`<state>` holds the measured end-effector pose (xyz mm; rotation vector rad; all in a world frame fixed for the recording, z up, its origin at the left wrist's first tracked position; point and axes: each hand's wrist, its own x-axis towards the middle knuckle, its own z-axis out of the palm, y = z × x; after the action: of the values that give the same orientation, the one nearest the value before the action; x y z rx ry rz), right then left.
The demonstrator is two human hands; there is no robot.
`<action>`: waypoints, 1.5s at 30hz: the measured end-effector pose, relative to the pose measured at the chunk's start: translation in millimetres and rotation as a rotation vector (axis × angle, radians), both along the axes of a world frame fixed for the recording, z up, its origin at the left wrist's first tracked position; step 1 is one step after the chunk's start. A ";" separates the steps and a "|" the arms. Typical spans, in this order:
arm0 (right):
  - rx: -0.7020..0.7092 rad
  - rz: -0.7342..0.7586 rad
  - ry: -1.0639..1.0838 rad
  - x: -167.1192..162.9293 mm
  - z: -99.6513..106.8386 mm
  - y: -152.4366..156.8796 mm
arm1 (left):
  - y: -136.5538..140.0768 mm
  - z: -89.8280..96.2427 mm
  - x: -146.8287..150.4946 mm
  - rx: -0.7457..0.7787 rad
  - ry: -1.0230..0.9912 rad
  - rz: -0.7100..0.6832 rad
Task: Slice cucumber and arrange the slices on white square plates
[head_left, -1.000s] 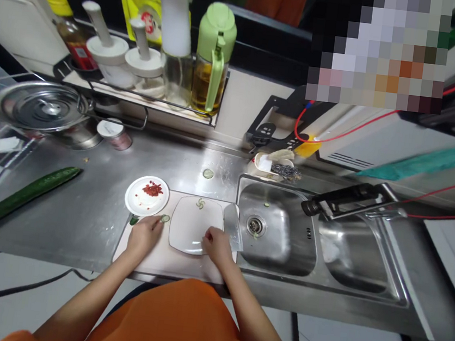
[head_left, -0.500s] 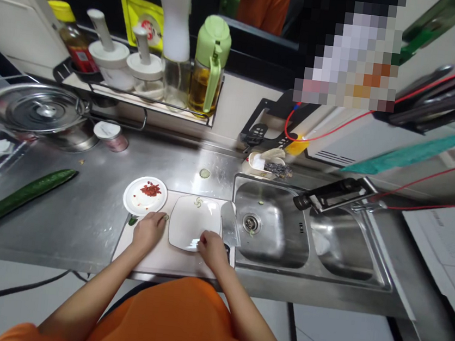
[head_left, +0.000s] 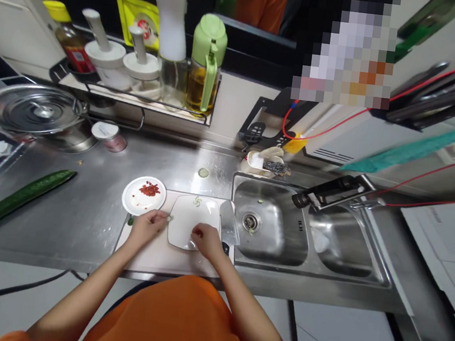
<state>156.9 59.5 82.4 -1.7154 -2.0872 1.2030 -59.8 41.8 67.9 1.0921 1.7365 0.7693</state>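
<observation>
My left hand [head_left: 147, 230] is closed in a pinch on a small pale green cucumber slice [head_left: 170, 218], held at the left edge of a square white plate [head_left: 186, 223]. Over the lower right of that plate, my right hand [head_left: 207, 240] has its fingers drawn together; whether they hold anything is hidden. Thin green pieces form a small swirl [head_left: 196, 201] near the plate's far rim. Beneath lies a light cutting board [head_left: 149, 262]. A cleaver [head_left: 228, 222] rests right of the plate. A round white plate [head_left: 129, 198] with chopped red bits [head_left: 150, 188] sits at the upper left.
A whole cucumber [head_left: 14, 201] lies on the steel counter at left, near a lidded pot [head_left: 41, 111] and a small jar [head_left: 110, 136]. A loose slice [head_left: 203, 173] lies behind the board. The double sink [head_left: 281, 237] is at right. An oil bottle [head_left: 207, 64] stands on the rack.
My left hand has moved slightly, bringing the cucumber slice to the plate's edge. My right hand has shifted left, further over the square plate.
</observation>
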 end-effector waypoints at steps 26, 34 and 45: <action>-0.275 -0.281 0.551 28.8 11.4 30.9 | 26.9 3.9 78.5 -0.691 -1.037 0.123; -0.272 -0.262 0.492 46.2 4.7 39.7 | 36.1 5.6 89.5 -0.700 -1.083 0.151; -0.276 -0.190 0.326 65.5 1.1 51.1 | 42.5 -6.0 105.6 -0.543 -0.778 0.004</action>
<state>222.4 110.6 83.5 -1.6418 -1.5953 1.6397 45.8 84.4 61.8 0.3370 1.1600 0.5619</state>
